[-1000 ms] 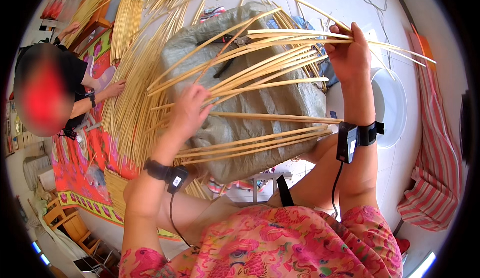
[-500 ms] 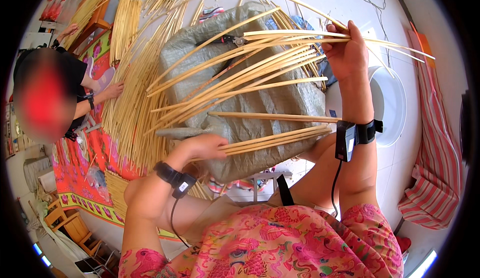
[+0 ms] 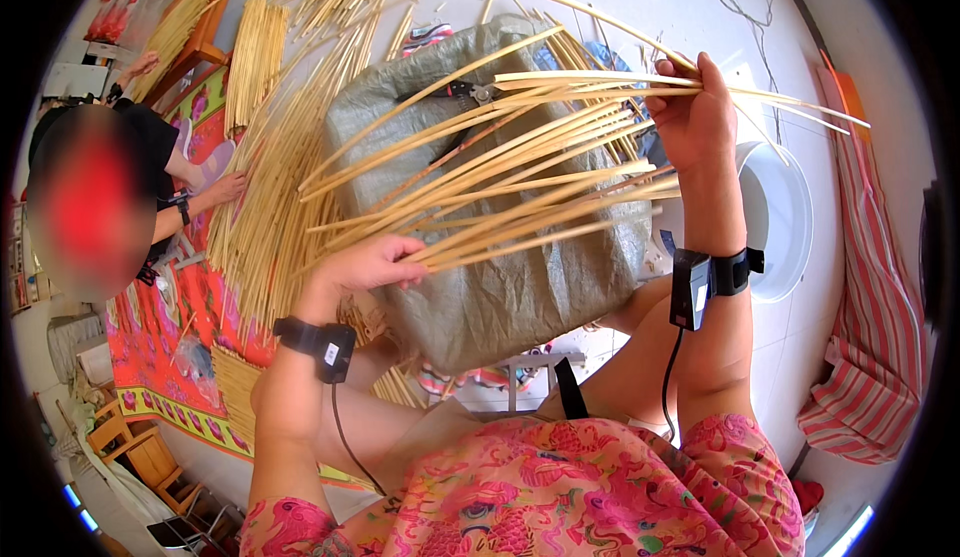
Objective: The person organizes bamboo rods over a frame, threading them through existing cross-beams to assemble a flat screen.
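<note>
My left hand (image 3: 375, 263) is closed round the near ends of several long, thin, straw-coloured sticks (image 3: 530, 222), which fan out to the right over the grey-green sheet (image 3: 500, 322). Raised at the upper right, my right hand (image 3: 696, 122) pinches several more pale sticks (image 3: 590, 79) between thumb and fingers. Their tips stick out to its right, and their long ends run left. Other loose sticks (image 3: 480, 167) lie between both hands across the sheet-covered block. Partly under them rests a cutting tool with dark handles (image 3: 455, 90), its metal head showing.
Many sticks (image 3: 270, 197) cover the floor and red patterned mat (image 3: 150, 327) on the left, where a co-worker's hand (image 3: 230, 187) reaches in. To the right stand a translucent white bucket (image 3: 780, 227) and a red-striped cloth (image 3: 860, 377). A wire (image 3: 750, 17) lies beyond.
My left hand, with its sticks, has moved up and slightly left, bringing their far ends against the loose sticks. My right hand keeps its hold nearly in place, slightly lower.
</note>
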{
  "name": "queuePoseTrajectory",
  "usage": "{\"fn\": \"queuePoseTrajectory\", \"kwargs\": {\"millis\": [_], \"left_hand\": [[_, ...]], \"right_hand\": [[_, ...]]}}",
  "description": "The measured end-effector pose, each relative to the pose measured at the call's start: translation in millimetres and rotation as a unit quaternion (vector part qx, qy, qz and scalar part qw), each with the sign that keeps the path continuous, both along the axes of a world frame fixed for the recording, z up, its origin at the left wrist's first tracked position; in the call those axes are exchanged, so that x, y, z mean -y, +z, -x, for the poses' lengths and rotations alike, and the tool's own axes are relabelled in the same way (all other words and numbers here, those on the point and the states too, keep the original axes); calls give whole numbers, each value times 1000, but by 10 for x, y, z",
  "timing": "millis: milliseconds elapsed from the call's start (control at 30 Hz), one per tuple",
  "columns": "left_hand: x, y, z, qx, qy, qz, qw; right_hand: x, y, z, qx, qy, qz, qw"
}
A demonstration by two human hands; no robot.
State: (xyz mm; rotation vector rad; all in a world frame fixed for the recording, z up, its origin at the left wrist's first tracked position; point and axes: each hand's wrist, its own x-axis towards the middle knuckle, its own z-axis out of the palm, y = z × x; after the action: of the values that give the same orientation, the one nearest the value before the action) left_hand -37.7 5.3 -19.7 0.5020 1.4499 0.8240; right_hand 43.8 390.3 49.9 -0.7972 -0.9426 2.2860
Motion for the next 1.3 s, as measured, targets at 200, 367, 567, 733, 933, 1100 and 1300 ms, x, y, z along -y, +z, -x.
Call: {"fn": "queuePoseTrajectory", "kwargs": {"millis": [200,367,567,733,933,1100,1300], "left_hand": [[117,22,204,-157,65,-4,985],[83,-79,177,-343,122,-40,931],[-8,-54,182,-534,85,-56,839],[-52,-47,156,-577,92,-55,810],[-111,42,97,-659,61,-73,746],[-174,156,-206,-570,-15,-42,820],[63,-57,-687,-501,-124,23,856]], "right_hand": [[157,153,37,34,-42,-7,999],[158,129,41,37,-26,-16,999],[-1,-47,-6,-2,12,-13,1000],[9,-52,7,3,5,-10,1000],[-14,-58,-1,-4,13,-11,1000],[-10,-55,-7,0,9,-9,1000],[-2,-68,5,7,12,-11,1000]]}}
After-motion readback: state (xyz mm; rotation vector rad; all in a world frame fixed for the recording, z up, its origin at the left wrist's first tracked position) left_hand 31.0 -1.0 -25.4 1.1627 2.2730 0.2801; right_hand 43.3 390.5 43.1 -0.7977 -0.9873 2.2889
